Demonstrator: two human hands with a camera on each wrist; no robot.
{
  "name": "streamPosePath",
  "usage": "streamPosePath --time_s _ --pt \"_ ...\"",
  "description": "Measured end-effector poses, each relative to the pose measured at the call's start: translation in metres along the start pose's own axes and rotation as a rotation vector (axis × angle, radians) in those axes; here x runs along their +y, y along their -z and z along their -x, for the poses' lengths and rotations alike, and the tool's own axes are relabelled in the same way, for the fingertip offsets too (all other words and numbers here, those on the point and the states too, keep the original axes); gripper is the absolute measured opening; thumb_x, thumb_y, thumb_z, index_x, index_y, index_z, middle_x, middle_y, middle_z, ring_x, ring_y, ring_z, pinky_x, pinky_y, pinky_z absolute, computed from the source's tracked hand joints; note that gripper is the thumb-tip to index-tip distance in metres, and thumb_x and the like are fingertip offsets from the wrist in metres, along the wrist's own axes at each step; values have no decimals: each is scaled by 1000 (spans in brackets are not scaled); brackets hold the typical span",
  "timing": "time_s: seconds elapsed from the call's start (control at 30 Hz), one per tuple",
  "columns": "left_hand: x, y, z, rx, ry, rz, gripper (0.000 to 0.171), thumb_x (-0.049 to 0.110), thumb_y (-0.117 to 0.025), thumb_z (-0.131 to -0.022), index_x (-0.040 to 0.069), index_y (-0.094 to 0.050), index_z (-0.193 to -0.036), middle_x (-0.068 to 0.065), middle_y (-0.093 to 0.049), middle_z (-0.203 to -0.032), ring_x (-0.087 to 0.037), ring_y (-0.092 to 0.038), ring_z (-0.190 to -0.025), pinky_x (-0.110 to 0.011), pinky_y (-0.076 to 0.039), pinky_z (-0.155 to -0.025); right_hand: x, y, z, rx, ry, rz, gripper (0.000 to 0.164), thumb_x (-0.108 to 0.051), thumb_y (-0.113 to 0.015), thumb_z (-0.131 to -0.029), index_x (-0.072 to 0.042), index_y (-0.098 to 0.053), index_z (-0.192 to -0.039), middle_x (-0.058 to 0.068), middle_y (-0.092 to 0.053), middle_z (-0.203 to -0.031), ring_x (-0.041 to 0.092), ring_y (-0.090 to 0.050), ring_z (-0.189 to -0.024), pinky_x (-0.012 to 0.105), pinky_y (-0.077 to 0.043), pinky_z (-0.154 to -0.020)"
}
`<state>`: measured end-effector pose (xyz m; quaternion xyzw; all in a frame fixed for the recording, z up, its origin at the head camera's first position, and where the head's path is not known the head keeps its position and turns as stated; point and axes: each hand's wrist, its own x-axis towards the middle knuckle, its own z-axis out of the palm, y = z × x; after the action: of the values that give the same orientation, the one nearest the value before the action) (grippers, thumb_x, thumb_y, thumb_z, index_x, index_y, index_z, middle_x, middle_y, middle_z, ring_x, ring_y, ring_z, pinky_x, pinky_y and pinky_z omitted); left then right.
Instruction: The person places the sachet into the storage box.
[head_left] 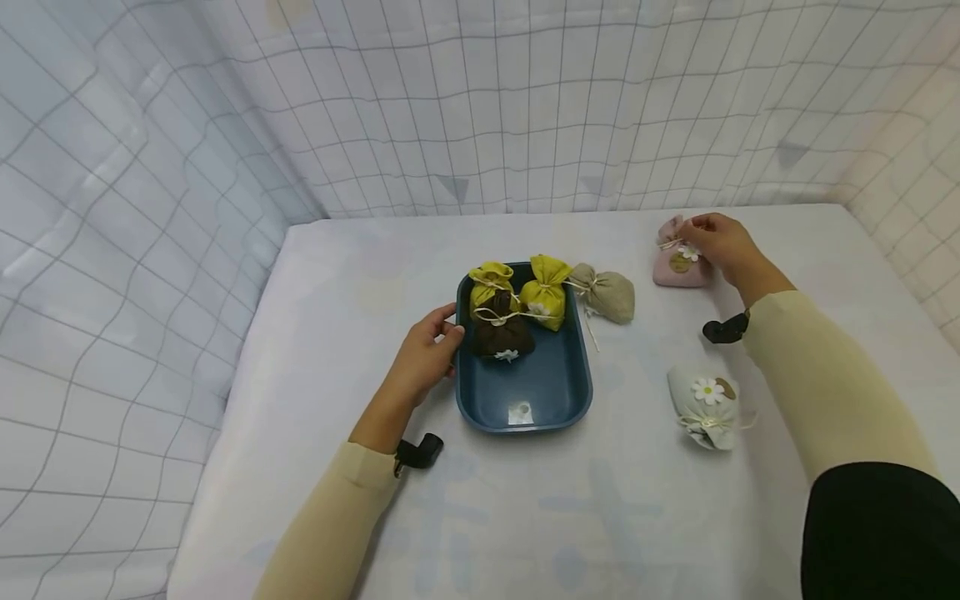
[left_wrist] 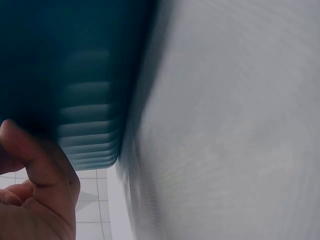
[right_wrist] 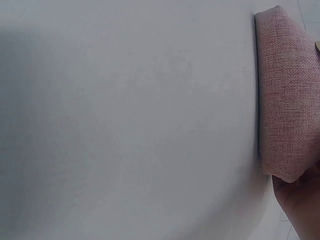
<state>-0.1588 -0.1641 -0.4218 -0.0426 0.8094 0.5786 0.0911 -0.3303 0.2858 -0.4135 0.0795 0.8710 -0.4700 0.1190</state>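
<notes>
My left hand (head_left: 426,357) holds the left side of a blue plastic tray (head_left: 525,408), thumb at the rim; the left wrist view shows its ribbed outer wall (left_wrist: 87,120). Inside the tray, a brown drawstring pouch (head_left: 501,335) lies in front of two yellow ones, a left yellow pouch (head_left: 491,279) and a right yellow pouch (head_left: 546,293). At the far right, my right hand (head_left: 723,248) pinches the neck of a pink drawstring pouch (head_left: 675,271) with a white flower. In the right wrist view the pink pouch's base (right_wrist: 287,95) appears down at the table surface.
A beige pouch (head_left: 609,296) lies against the tray's right edge, its string trailing on the white table (head_left: 337,292). Nearer me on the right is a pale grey pouch (head_left: 705,404) with a daisy. Checked white curtains (head_left: 510,108) enclose the back and sides.
</notes>
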Motion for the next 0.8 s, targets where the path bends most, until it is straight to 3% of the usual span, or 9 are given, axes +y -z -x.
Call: streamPosePath --time_s 0.4,0.8 --pt "1 1 1 9 10 -17 47 20 -52 -103 17 -44 -150 -11 -54 -108 -22 -51 -71 -30 -52 -55 -18 -8 2 -14 74 6 61 -47 -64 -93 -6 -45 -134 8 -47 -122 20 -48 -104 29 -44 -84" --pt "1 2 0 -1 -6 -19 47 19 -52 -103 16 -44 -150 -11 -54 -107 -21 -50 -68 -30 -52 -53 -25 -12 11 38 165 12 35 -35 -63 -98 -6 -55 -117 2 -55 -110 15 -52 -92 18 -48 -70"
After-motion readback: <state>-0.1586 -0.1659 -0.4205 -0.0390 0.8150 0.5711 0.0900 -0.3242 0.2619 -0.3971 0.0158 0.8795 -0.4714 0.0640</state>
